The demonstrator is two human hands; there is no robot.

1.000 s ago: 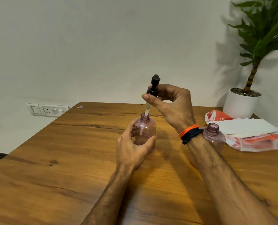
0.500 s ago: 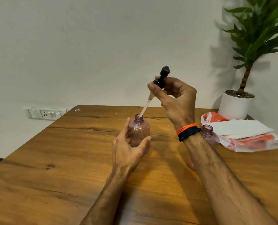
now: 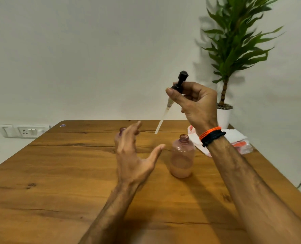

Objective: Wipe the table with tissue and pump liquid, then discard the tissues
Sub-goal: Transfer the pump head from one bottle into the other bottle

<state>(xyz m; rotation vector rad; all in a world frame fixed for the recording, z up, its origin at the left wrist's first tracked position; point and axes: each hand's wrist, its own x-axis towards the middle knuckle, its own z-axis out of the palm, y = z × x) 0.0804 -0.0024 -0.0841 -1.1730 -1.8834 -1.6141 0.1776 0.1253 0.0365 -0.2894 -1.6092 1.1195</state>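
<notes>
Pump (image 3: pixel 178 83) lifted clear of bottles (image 3: pixel 182 156).

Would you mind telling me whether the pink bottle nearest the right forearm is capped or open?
Open. The pink bottle stands upright with a bare neck, while the right hand holds the black pump head above the table.

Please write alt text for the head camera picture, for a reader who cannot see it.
The right hand holds a black pump head with its tube in the air above a wooden table. The open left hand is in front of one uncapped pink bottle; a second open bottle holding some liquid stands beside it. Tissues and a potted plant sit at the far right.
</notes>
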